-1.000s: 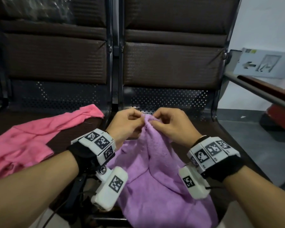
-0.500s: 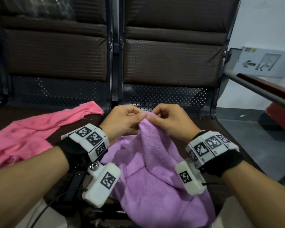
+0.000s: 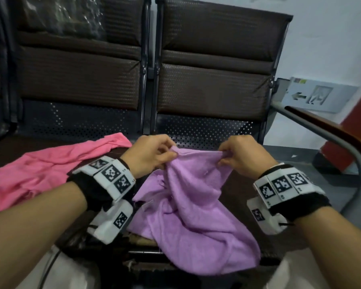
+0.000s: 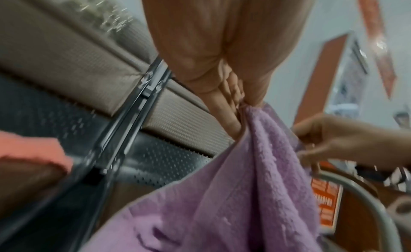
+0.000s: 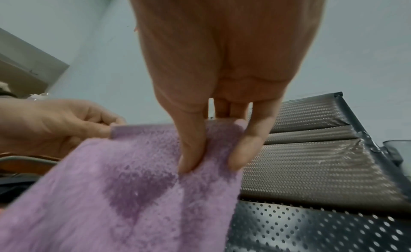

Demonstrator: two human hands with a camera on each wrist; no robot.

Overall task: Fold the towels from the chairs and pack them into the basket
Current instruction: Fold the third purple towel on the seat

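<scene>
While its lower part drapes over the front of the right chair seat (image 3: 233, 180), the purple towel (image 3: 192, 205) is pinched along its upper edge by the left hand (image 3: 148, 155) and right hand (image 3: 244, 155) (set apart); beyond, a pink towel (image 3: 50, 165) lies on the left seat

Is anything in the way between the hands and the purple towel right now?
No. The left hand and right hand both already pinch the purple towel's top edge, with nothing between fingers and cloth. The pink towel lies apart on the next seat.
</scene>
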